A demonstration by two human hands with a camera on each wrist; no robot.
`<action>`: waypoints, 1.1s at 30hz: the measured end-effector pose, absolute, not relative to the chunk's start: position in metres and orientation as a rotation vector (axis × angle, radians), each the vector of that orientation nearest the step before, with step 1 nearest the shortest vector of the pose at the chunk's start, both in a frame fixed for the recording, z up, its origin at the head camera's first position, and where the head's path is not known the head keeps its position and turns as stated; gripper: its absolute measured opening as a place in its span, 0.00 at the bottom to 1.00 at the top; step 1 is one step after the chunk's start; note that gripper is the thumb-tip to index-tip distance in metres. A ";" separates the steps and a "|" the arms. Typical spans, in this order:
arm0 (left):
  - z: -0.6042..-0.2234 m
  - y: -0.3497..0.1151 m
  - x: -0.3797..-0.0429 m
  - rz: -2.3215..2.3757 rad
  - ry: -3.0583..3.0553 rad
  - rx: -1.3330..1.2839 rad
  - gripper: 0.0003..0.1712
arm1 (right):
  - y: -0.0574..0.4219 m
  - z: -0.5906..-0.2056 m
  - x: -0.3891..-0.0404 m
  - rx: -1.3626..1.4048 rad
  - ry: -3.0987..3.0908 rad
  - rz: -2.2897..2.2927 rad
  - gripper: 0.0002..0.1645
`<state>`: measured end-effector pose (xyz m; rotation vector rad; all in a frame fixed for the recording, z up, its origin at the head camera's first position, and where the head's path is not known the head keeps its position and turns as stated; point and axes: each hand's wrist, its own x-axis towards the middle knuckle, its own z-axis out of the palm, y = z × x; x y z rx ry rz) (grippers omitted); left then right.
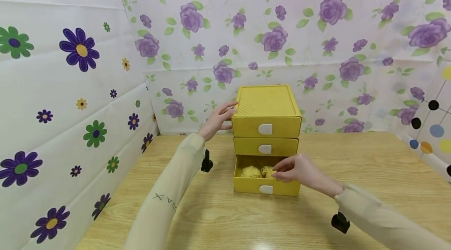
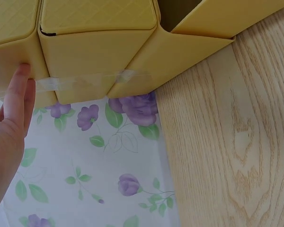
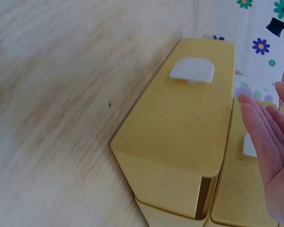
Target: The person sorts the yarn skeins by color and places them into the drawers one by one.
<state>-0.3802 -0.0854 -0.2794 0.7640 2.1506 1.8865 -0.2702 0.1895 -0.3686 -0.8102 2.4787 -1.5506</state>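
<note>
A yellow drawer cabinet [image 1: 266, 101] with three drawers stands upright on the table, white tabs on the fronts. Its bottom drawer [image 1: 246, 184] is pulled out and holds two balls of pale yellow yarn [image 1: 251, 172]. My left hand [image 1: 218, 120] touches the cabinet's upper left side with extended fingers, and its fingertips press the side wall in the left wrist view. Over the right part of the bottom drawer is my right hand [image 1: 297, 169], fingertips right beside the second yarn ball [image 1: 267, 172]. Its fingers look mostly straight in the right wrist view, where the drawer front hides the yarn.
The wooden table [image 1: 211, 218] extends in front of the cabinet and to both sides. Behind it hangs a cloth with purple roses [image 1: 192, 17]; a flowered cloth [image 1: 81, 50] covers the left side. Clear tape [image 2: 85, 81] runs along the cabinet's side.
</note>
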 end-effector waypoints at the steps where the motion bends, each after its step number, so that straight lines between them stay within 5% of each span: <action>1: -0.279 -0.086 -0.380 1.887 2.151 0.763 0.28 | 0.189 -0.369 -0.269 -0.801 2.467 -1.555 0.14; 33: -0.280 -0.086 -0.382 1.893 2.142 0.750 0.28 | 0.170 -0.402 -0.258 -1.067 2.862 -1.136 0.05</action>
